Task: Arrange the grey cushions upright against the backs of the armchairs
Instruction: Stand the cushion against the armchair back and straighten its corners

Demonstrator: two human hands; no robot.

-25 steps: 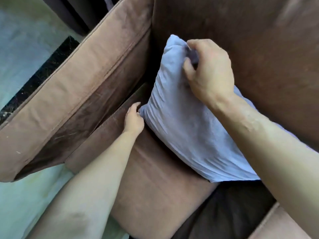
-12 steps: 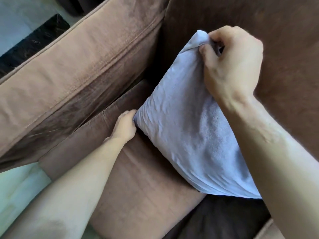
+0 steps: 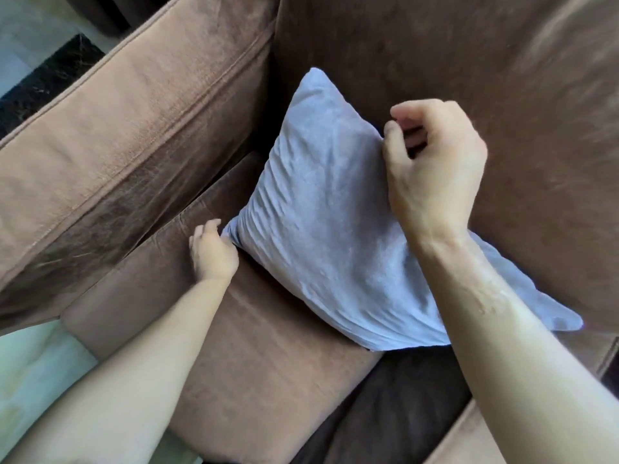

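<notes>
On the brown armchair (image 3: pixel 261 356), the grey cushion (image 3: pixel 321 229) leans against its far back; left hand (image 3: pixel 212 251) fingers pinch its near-left corner, right hand (image 3: pixel 435 169) fingers curl loosely at its top edge.

A soft grey square cushion (image 3: pixel 321 222) stands on one edge on the brown fabric seat (image 3: pixel 268 356) of a big brown armchair, and it leans on the brown chair back (image 3: pixel 435 51) just behind the fingers of the right hand (image 3: pixel 432 169). The right hand is curled at the cushion's top edge, with the thumb touching the cloth, but it is hard to tell if the fingers pinch it. The left hand (image 3: pixel 212 251) lies on the seat with its fingertips on the cushion's lower left corner, and the wide brown armrest (image 3: pixel 134 135) is just past those fingers.
</notes>
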